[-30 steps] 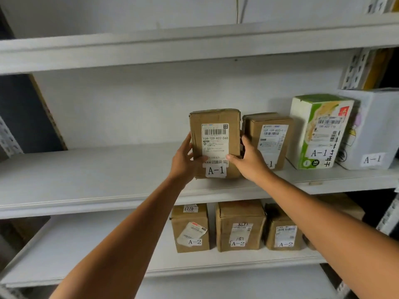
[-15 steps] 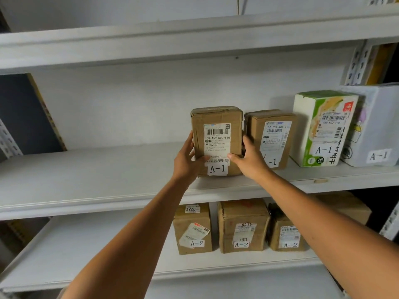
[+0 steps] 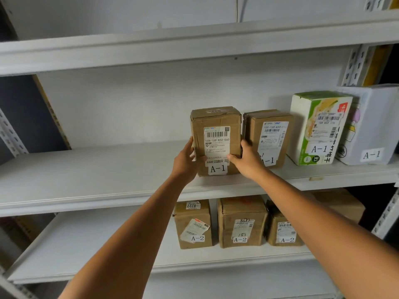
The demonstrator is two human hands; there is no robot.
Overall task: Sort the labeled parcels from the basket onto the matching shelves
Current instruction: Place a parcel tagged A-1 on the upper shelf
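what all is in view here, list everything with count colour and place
top shelf: one, white, across the top
middle shelf: one, white, centre
lower shelf: one, white, below
held A-1 parcel: one, brown, upright on the middle shelf
second A-1 parcel: one, brown, just right of the held one
green-and-white A-1 box: one, middle shelf, further right
pale A-1 box: one, white-grey, middle shelf, right edge
A-2 parcels: three, brown, in a row on the lower shelf
half-hidden box: one, brown, lower shelf, behind the right arm
left hand: one, grips the held parcel's left side
right hand: one, grips its right side, thumb on the front
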